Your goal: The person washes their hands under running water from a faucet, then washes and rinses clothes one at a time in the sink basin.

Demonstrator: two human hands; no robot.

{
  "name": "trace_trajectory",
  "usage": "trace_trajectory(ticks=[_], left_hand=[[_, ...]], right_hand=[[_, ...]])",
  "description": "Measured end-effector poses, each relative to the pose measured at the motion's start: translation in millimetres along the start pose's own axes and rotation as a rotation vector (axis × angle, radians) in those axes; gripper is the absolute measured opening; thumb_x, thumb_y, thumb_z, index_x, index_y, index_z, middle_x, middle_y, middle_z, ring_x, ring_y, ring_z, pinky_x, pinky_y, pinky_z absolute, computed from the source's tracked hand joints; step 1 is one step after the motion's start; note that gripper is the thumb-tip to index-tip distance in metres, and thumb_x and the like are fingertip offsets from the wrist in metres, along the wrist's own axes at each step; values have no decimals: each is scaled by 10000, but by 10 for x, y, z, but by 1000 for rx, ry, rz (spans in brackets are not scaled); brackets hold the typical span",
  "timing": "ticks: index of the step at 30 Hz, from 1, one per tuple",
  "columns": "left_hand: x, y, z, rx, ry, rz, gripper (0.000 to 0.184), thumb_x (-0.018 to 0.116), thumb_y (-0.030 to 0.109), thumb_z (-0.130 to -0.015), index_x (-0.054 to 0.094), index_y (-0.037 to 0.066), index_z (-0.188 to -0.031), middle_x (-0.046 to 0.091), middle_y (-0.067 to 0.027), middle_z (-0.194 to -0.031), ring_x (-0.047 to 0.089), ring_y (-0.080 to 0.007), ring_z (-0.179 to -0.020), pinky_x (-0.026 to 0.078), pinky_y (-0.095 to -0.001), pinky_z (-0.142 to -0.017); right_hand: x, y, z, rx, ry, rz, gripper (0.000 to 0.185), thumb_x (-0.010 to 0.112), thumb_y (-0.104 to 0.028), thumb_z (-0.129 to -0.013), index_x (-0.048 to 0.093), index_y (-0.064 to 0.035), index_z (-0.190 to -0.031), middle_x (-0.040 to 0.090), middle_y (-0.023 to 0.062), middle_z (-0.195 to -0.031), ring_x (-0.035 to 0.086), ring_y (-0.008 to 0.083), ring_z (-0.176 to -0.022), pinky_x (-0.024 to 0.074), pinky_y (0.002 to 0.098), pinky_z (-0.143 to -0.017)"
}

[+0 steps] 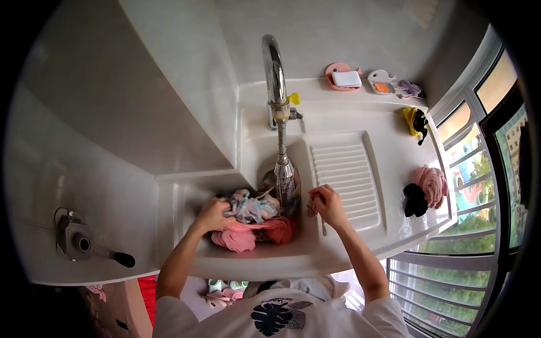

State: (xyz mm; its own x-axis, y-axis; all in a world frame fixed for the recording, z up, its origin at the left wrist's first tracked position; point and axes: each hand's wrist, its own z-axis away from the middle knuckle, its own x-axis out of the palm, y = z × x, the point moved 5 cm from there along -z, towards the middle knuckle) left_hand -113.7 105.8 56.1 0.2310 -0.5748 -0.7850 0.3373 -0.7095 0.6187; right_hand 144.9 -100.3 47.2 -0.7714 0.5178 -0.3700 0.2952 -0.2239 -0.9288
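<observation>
My left hand [213, 215] is at the left of the wash basin [189, 197], its fingers closed on a pale patterned cloth [252, 207] on top of a wet heap. Under it lies a pink and coral garment [236, 238]. My right hand [329, 204] is over the basin's right edge by the ribbed washboard [345, 169]. It pinches a small bunched pinkish cloth [312, 207], partly hidden by the fingers. Between my hands, the chrome faucet [276, 84] points down into the basin, and water seems to run from its nozzle [284, 170].
On the back ledge stand a pink whale soap dish [337, 79] with white soap and a grey-white dish [381, 81] with orange soap. At the right lie a pink cloth bundle [433, 186], a black cloth [415, 200] and a yellow-black cloth [416, 123]. Barred windows [473, 186] border that side.
</observation>
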Motion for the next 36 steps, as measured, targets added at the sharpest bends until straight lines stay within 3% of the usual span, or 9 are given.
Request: trace_trajectory(ticks=[8,13,20,23,25,28,32,34,36], left_hand=[[-265,-52,384,-181,183,-420,299,605,28,-662,642,48,-958,355,-109,-1378,243,-310,-1324,192,-478,-1057],[225,-89,417,-189,27,-520,632,556,473,-773,474,142,-1305,268,-102,-1463,156,-320,-1375,182,-550,-1057],[1018,16,-367,17,7,-542,524,630,399,-754,597,-42,-1035,513,-200,-1241,450,-353,-1189,304,-436,-1029],[1448,-75,-655,-152,-211,-468,607,666,472,-694,607,-25,-1036,517,-198,-1235,381,-348,-1247,274,-418,-1048],[1702,-158,-699,-81,-187,-478,665,680,478,-662,569,-16,-1092,526,-187,-1213,405,-342,-1218,263,-435,-1046],[2418,-414,-688,185,-46,-610,862,704,466,-597,414,24,-1278,542,-152,-1168,483,-307,-1127,229,-493,-1034],[2649,-490,-694,182,-90,-590,863,698,438,-614,382,41,-1312,566,-144,-1130,499,-274,-1114,269,-441,-1012],[2497,-430,-666,47,-143,-650,719,689,414,-619,503,84,-1230,606,-112,-1060,538,-243,-1067,334,-408,-956],[1848,41,-573,123,-293,-581,619,689,413,-621,563,106,-1143,618,-97,-1035,553,-240,-1039,359,-394,-925]], right_hand=[[1077,257,-926,-300,-162,117,168,500,4,-742,574,6,-892,568,132,-856,577,255,-803,474,345,-689],[1662,922,-1448,-219,20,-632,322,478,76,-686,588,-43,-964,510,174,-1096,551,272,-807,462,352,-731],[2217,2120,-1274,-257,3,-186,326,513,-1,-809,552,-7,-1133,553,198,-1063,535,341,-957,429,413,-829],[1938,1764,-887,-121,-13,611,356,528,-51,-807,567,-7,-1158,601,197,-1018,560,364,-991,436,430,-865],[2081,1961,-483,-494,-560,1401,313,550,-125,-797,622,-15,-1081,619,231,-1000,578,394,-988,446,442,-871],[1915,2148,-230,385,-877,875,361,499,-221,-849,620,-43,-1139,583,189,-1175,593,303,-1039,462,412,-906],[1693,1657,-257,145,-895,1018,221,561,-193,-767,662,-21,-862,650,223,-879,642,353,-849,497,449,-744],[1351,1219,-419,311,-231,723,235,561,-189,-772,662,-16,-894,655,213,-925,646,338,-861,507,435,-728],[1293,1275,-575,217,-174,597,230,541,-201,-801,626,-20,-915,643,234,-872,628,391,-829,494,482,-717]])
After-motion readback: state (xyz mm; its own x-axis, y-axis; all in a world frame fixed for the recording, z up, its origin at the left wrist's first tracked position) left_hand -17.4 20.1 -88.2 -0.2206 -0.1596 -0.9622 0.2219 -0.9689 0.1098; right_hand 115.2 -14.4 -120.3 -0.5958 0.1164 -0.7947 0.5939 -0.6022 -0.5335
